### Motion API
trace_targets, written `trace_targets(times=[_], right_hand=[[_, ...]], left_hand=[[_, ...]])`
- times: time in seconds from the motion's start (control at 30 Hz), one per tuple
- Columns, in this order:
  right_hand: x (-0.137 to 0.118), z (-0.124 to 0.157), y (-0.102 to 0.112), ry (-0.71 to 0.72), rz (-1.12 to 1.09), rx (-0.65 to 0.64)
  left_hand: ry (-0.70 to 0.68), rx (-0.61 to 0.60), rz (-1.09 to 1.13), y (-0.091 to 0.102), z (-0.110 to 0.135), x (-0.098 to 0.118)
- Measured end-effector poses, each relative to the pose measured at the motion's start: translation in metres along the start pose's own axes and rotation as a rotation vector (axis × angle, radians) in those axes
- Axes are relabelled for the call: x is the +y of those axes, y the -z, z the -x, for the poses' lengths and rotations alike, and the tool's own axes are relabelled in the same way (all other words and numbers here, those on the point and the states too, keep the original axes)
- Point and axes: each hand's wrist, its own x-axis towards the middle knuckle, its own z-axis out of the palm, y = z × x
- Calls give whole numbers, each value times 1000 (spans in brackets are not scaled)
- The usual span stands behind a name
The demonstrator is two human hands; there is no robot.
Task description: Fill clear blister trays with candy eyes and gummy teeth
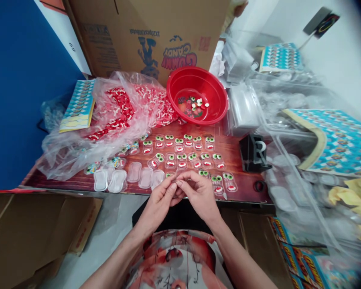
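My left hand (165,192) and my right hand (195,190) meet over the table's front edge, fingertips pinched together. Whatever lies between them is hidden by the fingers. Just beyond, clear plastic trays (207,159) stand in rows, holding green gummy eyes and red-and-white gummy mouths. Left of my hands are several clear trays (117,181) with no candy visible in them. Farther back, a red basin (172,86) holds a few gummy eyes. Beside it, a clear plastic bag (63,154) is heaped with red-and-white gummies (120,106).
A cardboard box (114,52) rises behind the basin. To the right are a black tape dispenser (252,152), a tape roll (260,186) and large transparent bags with plastic trays. Blue patterned sticker sheets (343,140) lie on them; more sheets (78,104) rest at left. Open cardboard (39,237) is below left.
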Motion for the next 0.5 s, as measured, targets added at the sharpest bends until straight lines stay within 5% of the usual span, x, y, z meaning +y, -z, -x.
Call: trace_targets(times=[0.5], right_hand=[[9,-3,1,-29,25,-61]], left_hand=[[-66,-68,-133,4,-2,6]])
